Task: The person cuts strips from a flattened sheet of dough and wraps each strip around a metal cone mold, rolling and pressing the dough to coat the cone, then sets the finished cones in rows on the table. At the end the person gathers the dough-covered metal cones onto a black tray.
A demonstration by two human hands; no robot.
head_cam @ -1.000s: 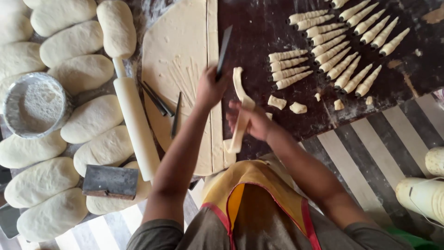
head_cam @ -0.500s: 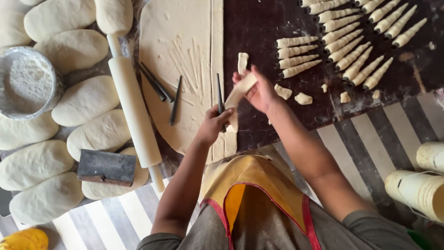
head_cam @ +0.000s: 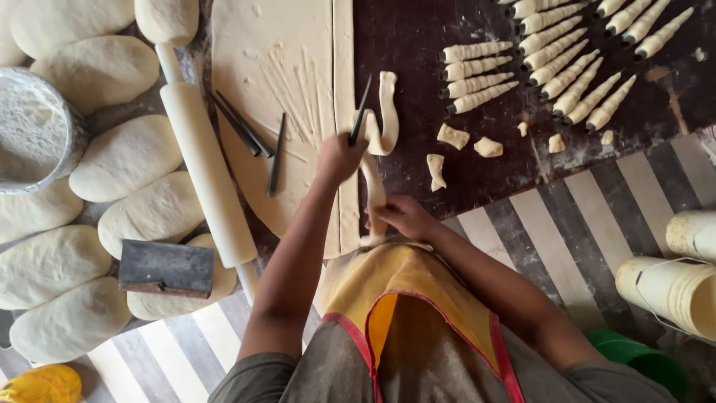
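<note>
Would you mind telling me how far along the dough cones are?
Done: about seventeen wrapped cones lie in rows. In hand: the left hand holds a dark stick with a dough strip that the right hand feeds. Left: most of the rolled sheet and many dough lumps.

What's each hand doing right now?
Left hand: closed on a thin dark rod.
Right hand: closed on the dough strip.

Single head-worn view, looking steeply down from above the person, moderately close, worktable (head_cam: 418,45) filling the upper frame, apron and both forearms below
</note>
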